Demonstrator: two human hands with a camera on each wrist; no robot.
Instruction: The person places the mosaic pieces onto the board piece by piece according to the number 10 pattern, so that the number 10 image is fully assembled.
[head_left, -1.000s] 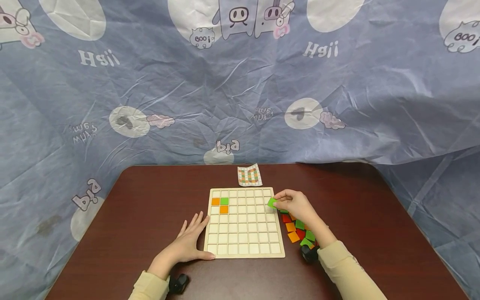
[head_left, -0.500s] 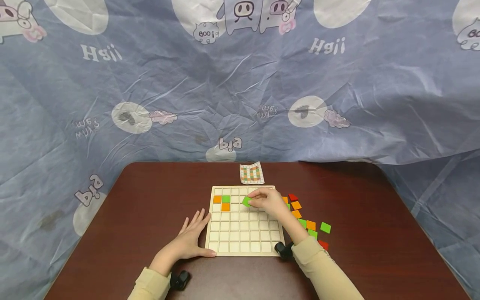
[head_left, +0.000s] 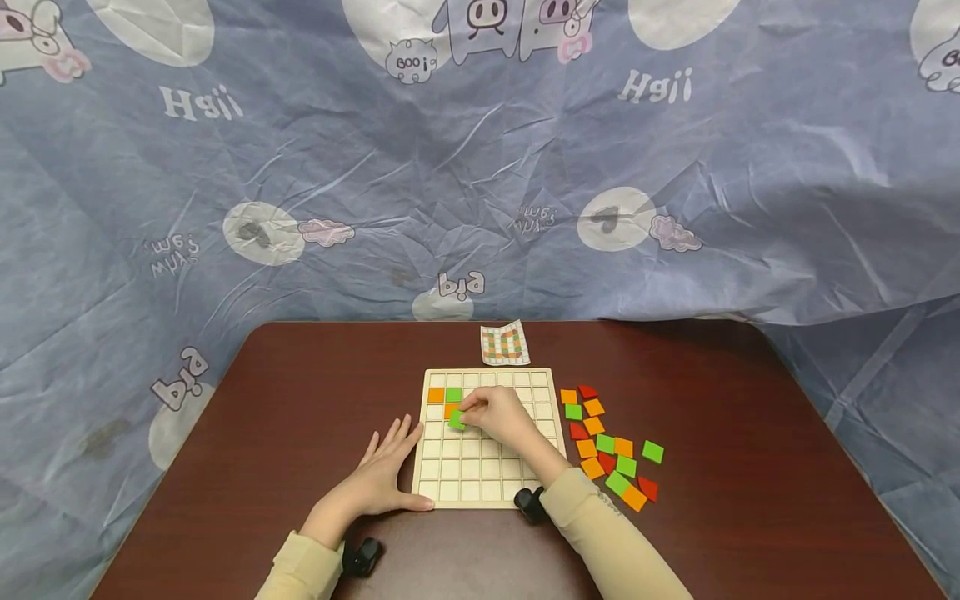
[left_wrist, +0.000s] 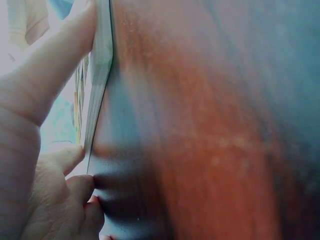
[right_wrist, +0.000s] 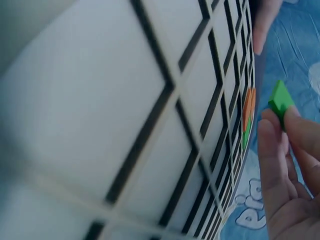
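Right hand [head_left: 501,416]: pinching green tile [head_left: 456,421] above grid board [head_left: 471,470]. Left hand [head_left: 375,483]: fingers spread. Loose pinch could drop tile askew.

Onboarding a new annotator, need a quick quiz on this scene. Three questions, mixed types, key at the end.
1. Multiple choice: what colour is the tile that the right hand pinches? A) red B) orange C) green
2. True or false: in the head view, the printed sheet lies beyond the far edge of the gridded board.
3. Open: which side of the board does the left hand touch, and where is its thumb?

Key
1. C
2. True
3. The left side; the thumb is at the near left corner.
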